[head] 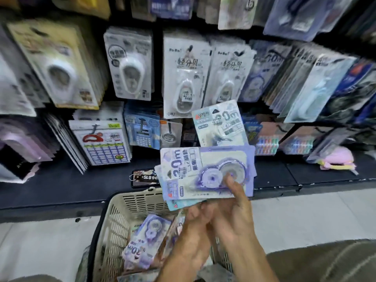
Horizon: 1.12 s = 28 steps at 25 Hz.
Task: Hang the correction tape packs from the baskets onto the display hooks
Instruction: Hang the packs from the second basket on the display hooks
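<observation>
Both hands hold a fanned stack of purple correction tape packs [205,169] above a beige plastic basket [114,222]. My right hand [234,208] grips the stack from the right, its thumb lying on the front pack's clear blister. My left hand [193,226] holds the stack's lower edge from below. A light blue pack [219,123] stands up behind the stack, and I cannot tell whether it is in my hands or hanging. More purple packs [146,239] lie in the basket. Display hooks above carry rows of hanging correction tape packs [185,78].
A dark shelf ledge [61,188] runs under the display, with a phone and key tag [142,177] lying on it. Calculators and stamp packs [103,143] hang low at left. A pink object [337,157] sits on the ledge at right. Pale floor tiles lie below.
</observation>
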### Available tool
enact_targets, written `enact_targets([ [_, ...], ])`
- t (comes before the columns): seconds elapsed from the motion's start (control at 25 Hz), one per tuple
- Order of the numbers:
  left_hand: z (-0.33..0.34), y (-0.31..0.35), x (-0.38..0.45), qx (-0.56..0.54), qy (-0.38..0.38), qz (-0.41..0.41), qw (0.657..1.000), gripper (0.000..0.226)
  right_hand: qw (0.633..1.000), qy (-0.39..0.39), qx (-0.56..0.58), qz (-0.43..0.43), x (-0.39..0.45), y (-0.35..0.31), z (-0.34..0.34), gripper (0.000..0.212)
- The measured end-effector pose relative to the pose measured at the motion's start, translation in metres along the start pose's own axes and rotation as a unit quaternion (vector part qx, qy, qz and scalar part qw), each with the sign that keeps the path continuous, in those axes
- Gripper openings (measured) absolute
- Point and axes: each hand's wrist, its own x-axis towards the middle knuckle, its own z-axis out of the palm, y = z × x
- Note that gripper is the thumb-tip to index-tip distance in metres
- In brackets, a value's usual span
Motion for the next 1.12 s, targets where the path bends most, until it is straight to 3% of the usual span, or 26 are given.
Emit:
enact_targets([
  [0.12,0.037,0.028,0.001,-0.115,0.054,0.090,0.988,0.089,0.997,-0.067,-0.026,-0.031,-0.013,-0.003,0.016,0.092],
  [0.2,0.049,0.059,-0.001,-0.097,0.058,0.154,0.982,0.073,0.985,-0.170,-0.004,-0.024,-0.019,-0.025,0.027,0.102],
  [0.24,0.052,0.075,0.000,-0.078,0.063,0.176,0.979,0.077,0.982,-0.189,-0.020,-0.002,-0.019,-0.039,0.032,0.098],
  [0.36,0.066,0.112,0.003,0.039,0.049,0.164,0.984,0.111,0.968,-0.070,-0.241,0.010,-0.005,-0.081,0.032,0.059],
  [0.4,0.071,0.120,0.006,0.087,0.038,0.157,0.983,0.112,0.954,-0.051,-0.295,-0.007,0.000,-0.095,0.034,0.046],
  [0.48,0.082,0.133,0.015,0.154,0.015,0.155,0.976,0.084,0.951,-0.025,-0.303,-0.061,0.006,-0.121,0.040,0.037],
  [0.56,0.094,0.147,0.026,0.204,0.002,0.154,0.967,0.047,0.962,0.039,-0.232,-0.138,0.010,-0.148,0.038,0.036],
  [0.64,0.105,0.159,0.036,0.247,-0.013,0.150,0.957,0.033,0.954,0.098,-0.208,-0.193,0.016,-0.172,0.034,0.035],
  [0.88,0.122,0.177,0.050,0.325,-0.060,0.142,0.933,0.058,0.925,0.200,-0.252,-0.202,0.028,-0.195,0.014,0.021],
  [1.0,0.123,0.172,0.055,0.334,-0.038,0.134,0.932,0.060,0.927,0.200,-0.274,-0.160,0.031,-0.189,0.015,0.031],
  [1.12,0.130,0.162,0.058,0.345,-0.007,0.136,0.929,0.056,0.960,0.154,-0.215,-0.096,0.029,-0.180,0.023,0.049],
])
